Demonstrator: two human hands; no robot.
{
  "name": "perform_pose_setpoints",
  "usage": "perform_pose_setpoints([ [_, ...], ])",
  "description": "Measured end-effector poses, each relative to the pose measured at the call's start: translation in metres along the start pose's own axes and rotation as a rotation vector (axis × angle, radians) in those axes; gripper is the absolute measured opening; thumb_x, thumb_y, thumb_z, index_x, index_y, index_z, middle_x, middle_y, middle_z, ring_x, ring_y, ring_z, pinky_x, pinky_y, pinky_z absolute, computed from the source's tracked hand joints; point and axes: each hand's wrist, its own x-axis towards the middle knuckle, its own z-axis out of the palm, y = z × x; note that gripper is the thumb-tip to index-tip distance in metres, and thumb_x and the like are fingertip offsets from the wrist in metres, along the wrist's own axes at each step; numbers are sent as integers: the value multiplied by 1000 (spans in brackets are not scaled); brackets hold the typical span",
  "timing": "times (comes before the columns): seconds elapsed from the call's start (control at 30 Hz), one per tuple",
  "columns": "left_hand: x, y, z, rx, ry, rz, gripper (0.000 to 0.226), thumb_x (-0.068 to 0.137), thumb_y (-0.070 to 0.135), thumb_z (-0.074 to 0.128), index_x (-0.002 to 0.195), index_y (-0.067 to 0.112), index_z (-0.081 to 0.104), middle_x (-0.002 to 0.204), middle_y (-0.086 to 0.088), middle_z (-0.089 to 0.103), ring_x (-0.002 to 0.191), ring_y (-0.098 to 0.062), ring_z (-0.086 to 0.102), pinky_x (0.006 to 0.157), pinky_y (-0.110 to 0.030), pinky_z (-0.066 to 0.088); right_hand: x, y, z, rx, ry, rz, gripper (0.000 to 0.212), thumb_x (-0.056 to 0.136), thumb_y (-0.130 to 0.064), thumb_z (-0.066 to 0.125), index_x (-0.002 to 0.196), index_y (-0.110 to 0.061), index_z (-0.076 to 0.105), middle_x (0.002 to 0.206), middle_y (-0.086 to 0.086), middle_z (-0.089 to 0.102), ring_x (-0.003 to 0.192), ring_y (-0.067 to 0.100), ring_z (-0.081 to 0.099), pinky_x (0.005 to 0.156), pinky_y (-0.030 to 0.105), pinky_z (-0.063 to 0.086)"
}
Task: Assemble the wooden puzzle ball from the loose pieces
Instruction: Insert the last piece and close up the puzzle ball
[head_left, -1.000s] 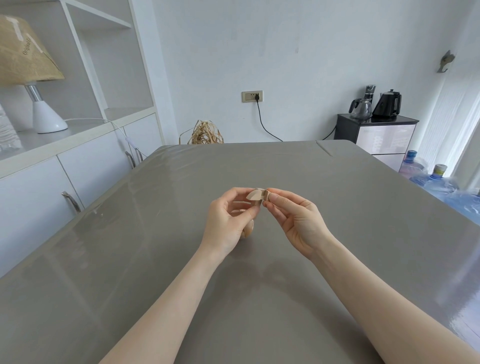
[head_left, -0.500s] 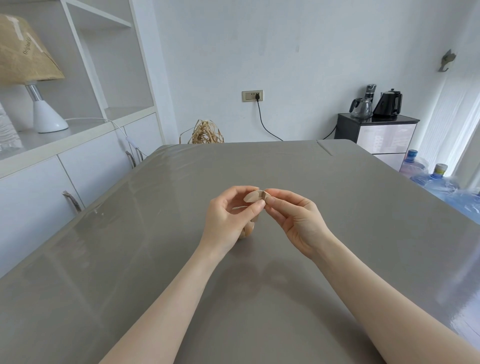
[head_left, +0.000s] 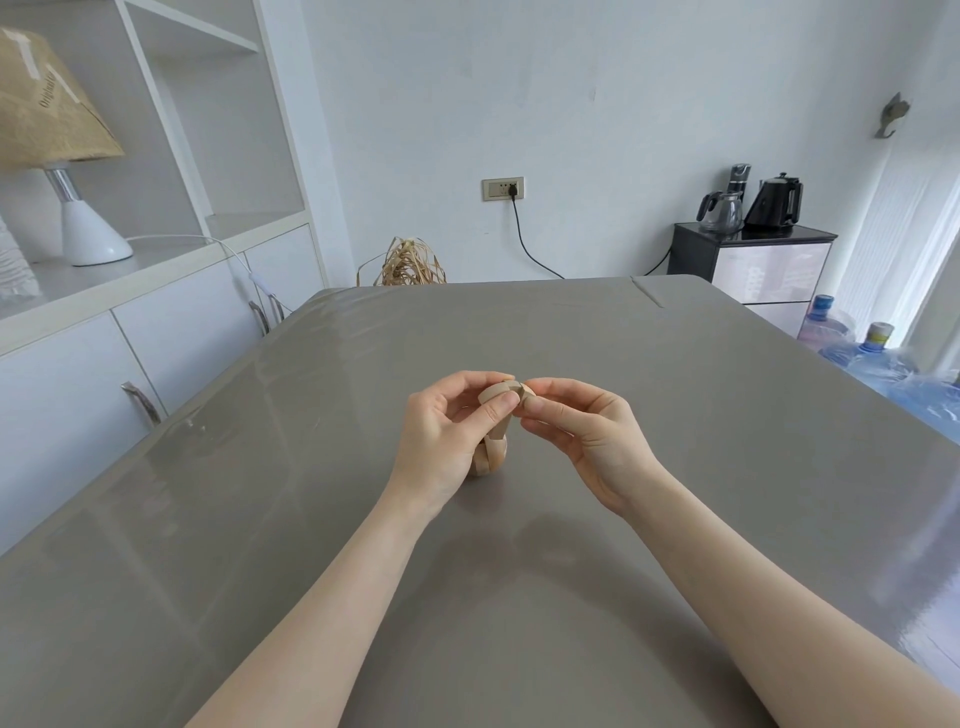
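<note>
Wooden pieces (head_left: 500, 393) meet above the table (head_left: 675, 415), pinched by left hand (head_left: 447, 431) and right hand (head_left: 587, 436); next, apparently, seating the joint.

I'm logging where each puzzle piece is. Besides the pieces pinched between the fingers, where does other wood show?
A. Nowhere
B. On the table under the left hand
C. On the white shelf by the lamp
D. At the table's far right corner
B: a wooden part sits on the table just below the left hand, while both hands pinch the pieces above.
</note>
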Motion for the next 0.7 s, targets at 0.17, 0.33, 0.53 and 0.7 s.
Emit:
perform_pose_setpoints([
  [0.17,-2,0,1,-25,11,-3,8,85,6,67,90,11,69,78,-22,62,63,-26,53,53,-23,42,1,1,0,-2,-22,-21,21,66,-14,73,86,-8,72,87,5,74,84,14,69,79,22,55],
  [0.33,-2,-1,5,-73,40,-15,11,84,5,68,93,10,70,78,-15,63,67,-24,52,52,-20,42,2,0,-1,8,-12,-41,19,68,-12,72,87,-8,71,87,4,74,86,15,69,78,23,55],
  [0.53,-2,-6,8,-50,75,8,14,83,4,69,96,9,71,75,6,73,66,-14,60,56,-18,48,2,5,0,-19,7,-56,14,80,1,68,90,-10,69,90,7,71,85,18,66,75,24,54],
  [0.7,0,-5,4,8,76,33,9,86,10,66,92,14,72,95,-3,69,57,-3,60,53,-16,47,1,5,4,-69,-55,-40,21,86,-3,63,106,-6,69,97,5,73,91,15,69,74,22,53],
])
